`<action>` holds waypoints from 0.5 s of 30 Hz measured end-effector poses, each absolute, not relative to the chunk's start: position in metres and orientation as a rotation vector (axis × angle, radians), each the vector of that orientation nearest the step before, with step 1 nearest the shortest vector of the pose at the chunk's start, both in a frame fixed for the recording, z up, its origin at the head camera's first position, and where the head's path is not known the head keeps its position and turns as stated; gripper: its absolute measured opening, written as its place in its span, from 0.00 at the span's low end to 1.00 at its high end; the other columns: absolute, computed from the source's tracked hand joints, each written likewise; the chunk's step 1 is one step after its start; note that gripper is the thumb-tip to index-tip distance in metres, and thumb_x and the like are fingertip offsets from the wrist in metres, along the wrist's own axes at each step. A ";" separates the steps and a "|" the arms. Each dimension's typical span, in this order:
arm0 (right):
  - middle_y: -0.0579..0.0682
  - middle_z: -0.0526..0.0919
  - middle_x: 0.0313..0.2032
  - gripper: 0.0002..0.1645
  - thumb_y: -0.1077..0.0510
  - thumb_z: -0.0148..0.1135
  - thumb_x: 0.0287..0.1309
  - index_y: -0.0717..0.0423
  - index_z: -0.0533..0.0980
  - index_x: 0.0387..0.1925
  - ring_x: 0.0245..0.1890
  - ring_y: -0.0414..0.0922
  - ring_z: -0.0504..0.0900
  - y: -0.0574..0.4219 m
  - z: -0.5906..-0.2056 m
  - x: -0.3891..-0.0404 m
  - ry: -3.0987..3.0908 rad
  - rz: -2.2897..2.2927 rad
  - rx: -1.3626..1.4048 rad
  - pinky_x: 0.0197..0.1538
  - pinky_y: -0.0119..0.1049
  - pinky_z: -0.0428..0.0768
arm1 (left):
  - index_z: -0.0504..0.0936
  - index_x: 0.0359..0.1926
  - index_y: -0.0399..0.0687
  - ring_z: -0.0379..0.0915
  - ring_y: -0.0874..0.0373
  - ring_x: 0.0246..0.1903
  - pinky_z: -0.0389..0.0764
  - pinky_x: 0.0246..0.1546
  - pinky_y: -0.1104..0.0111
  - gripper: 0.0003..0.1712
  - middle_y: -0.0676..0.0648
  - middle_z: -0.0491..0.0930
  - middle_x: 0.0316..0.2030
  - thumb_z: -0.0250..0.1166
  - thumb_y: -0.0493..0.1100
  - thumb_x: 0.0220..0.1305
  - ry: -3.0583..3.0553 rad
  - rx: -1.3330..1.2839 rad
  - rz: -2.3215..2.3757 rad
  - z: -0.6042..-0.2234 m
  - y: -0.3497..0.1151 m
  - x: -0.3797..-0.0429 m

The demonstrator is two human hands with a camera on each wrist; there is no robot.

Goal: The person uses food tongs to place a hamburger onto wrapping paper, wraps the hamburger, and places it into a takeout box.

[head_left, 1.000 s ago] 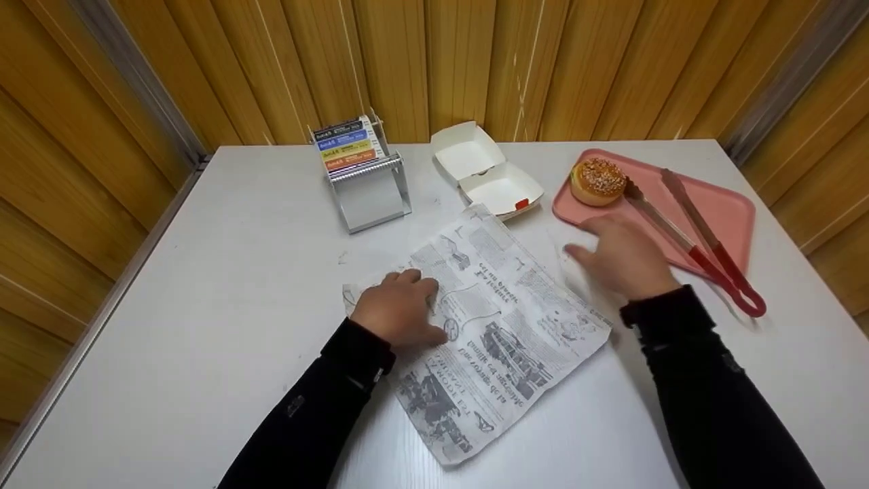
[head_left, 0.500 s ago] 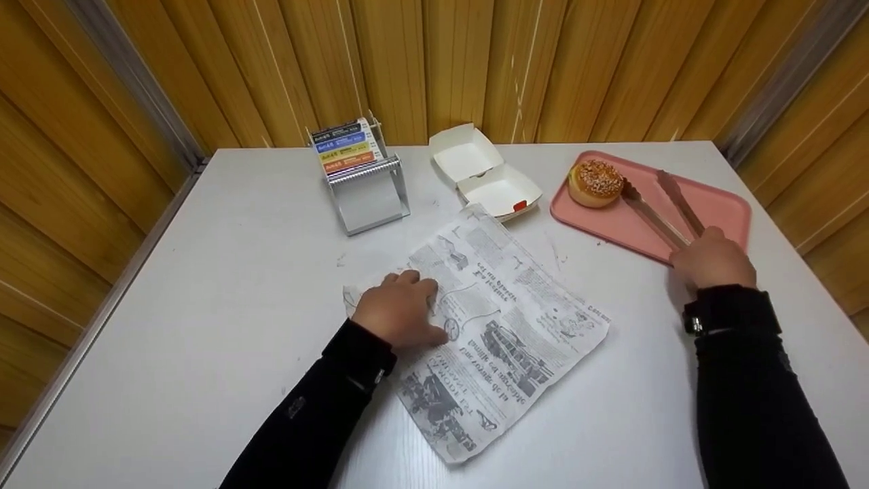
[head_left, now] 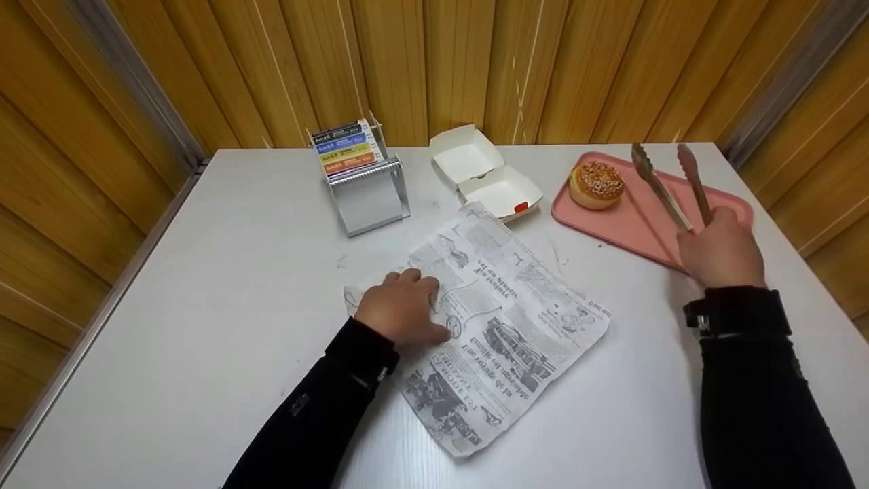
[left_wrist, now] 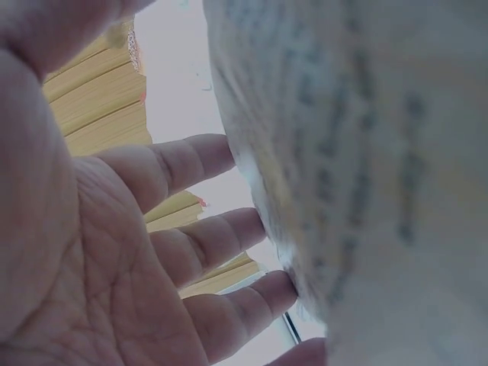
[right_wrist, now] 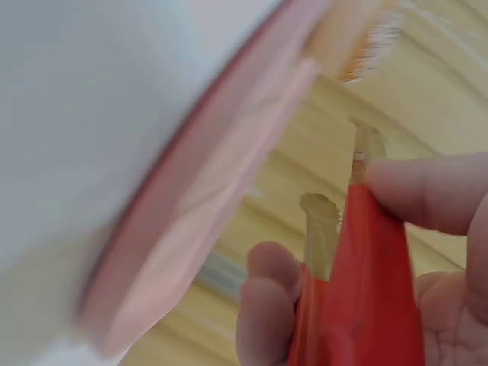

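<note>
My left hand [head_left: 400, 309] rests on a sheet of newsprint-patterned wrapping paper [head_left: 509, 326], its fingertips touching the sheet in the left wrist view. With my right hand [head_left: 723, 251] I grip the red handles [right_wrist: 370, 282] of a pair of metal-tipped tongs [head_left: 658, 183]. The tongs are raised over a pink tray [head_left: 631, 238], their two arms spread apart, tips pointing away from me. On the tray's left end sits a seeded burger bun [head_left: 596, 185], just left of the tong tips and apart from them.
A white burger box [head_left: 499, 190] lies unfolded at the back middle, close behind the paper's far corner. To its left stands a metal dispenser [head_left: 366, 197] with several coloured label rolls. Wood-patterned walls [head_left: 455, 68] border the white table [head_left: 204, 285] at the back and sides.
My right hand moved right from beside the paper to the tongs, took hold of the handles and lifted them off the tray. The left hand stays on the paper.
</note>
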State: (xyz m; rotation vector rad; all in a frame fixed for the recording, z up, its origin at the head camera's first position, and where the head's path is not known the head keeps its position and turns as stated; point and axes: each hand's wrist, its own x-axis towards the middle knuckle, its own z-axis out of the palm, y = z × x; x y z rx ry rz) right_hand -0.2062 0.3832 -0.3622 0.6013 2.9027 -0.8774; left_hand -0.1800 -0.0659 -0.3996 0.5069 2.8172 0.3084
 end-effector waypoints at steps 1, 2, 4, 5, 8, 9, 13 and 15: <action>0.76 0.74 0.55 0.43 0.45 0.52 0.77 0.74 0.55 0.74 0.48 0.68 0.75 0.380 -0.360 -0.206 2.914 -0.889 0.585 0.49 0.64 0.78 | 0.79 0.56 0.54 0.71 0.41 0.67 0.80 0.61 0.45 0.39 0.43 0.72 0.72 0.76 0.71 0.52 2.817 0.508 0.304 -0.399 -0.066 -0.181; 0.76 0.74 0.57 0.45 0.44 0.52 0.77 0.73 0.53 0.76 0.51 0.68 0.74 0.378 -0.359 -0.206 2.921 -0.895 0.561 0.53 0.67 0.76 | 0.79 0.60 0.54 0.70 0.41 0.68 0.79 0.62 0.45 0.41 0.43 0.71 0.73 0.75 0.70 0.52 2.815 0.509 0.296 -0.399 -0.065 -0.181; 0.75 0.72 0.60 0.48 0.42 0.53 0.77 0.70 0.49 0.79 0.53 0.68 0.72 0.372 -0.356 -0.206 2.911 -0.904 0.514 0.58 0.69 0.74 | 0.78 0.64 0.54 0.70 0.41 0.69 0.79 0.63 0.45 0.44 0.43 0.70 0.74 0.75 0.71 0.52 2.814 0.508 0.289 -0.400 -0.065 -0.182; 0.75 0.72 0.61 0.50 0.41 0.54 0.76 0.69 0.48 0.80 0.54 0.68 0.71 0.369 -0.355 -0.206 2.905 -0.900 0.494 0.60 0.70 0.73 | 0.77 0.66 0.54 0.69 0.41 0.69 0.78 0.63 0.45 0.45 0.43 0.70 0.74 0.75 0.71 0.52 2.814 0.506 0.290 -0.400 -0.065 -0.182; 0.73 0.71 0.61 0.50 0.41 0.55 0.75 0.68 0.48 0.80 0.54 0.67 0.71 0.363 -0.354 -0.207 2.889 -0.873 0.435 0.56 0.64 0.75 | 0.76 0.68 0.54 0.69 0.41 0.70 0.78 0.64 0.45 0.47 0.43 0.70 0.74 0.75 0.71 0.52 2.813 0.497 0.301 -0.400 -0.066 -0.182; 0.73 0.71 0.61 0.50 0.42 0.56 0.75 0.69 0.49 0.80 0.53 0.66 0.71 0.361 -0.355 -0.208 2.880 -0.867 0.425 0.54 0.61 0.77 | 0.77 0.68 0.54 0.69 0.41 0.70 0.78 0.64 0.45 0.47 0.44 0.70 0.74 0.75 0.70 0.52 2.812 0.495 0.307 -0.400 -0.066 -0.182; 0.72 0.72 0.59 0.49 0.43 0.58 0.73 0.71 0.52 0.78 0.47 0.63 0.74 0.357 -0.360 -0.210 2.884 -0.821 0.368 0.42 0.47 0.77 | 0.77 0.67 0.53 0.68 0.40 0.71 0.77 0.65 0.43 0.47 0.43 0.70 0.74 0.76 0.71 0.51 2.809 0.490 0.322 -0.399 -0.066 -0.182; 0.72 0.74 0.59 0.49 0.43 0.58 0.72 0.71 0.53 0.77 0.45 0.61 0.75 0.356 -0.364 -0.210 2.891 -0.809 0.349 0.39 0.43 0.76 | 0.77 0.67 0.53 0.69 0.40 0.71 0.78 0.64 0.43 0.47 0.43 0.71 0.74 0.76 0.71 0.51 2.808 0.493 0.321 -0.399 -0.066 -0.182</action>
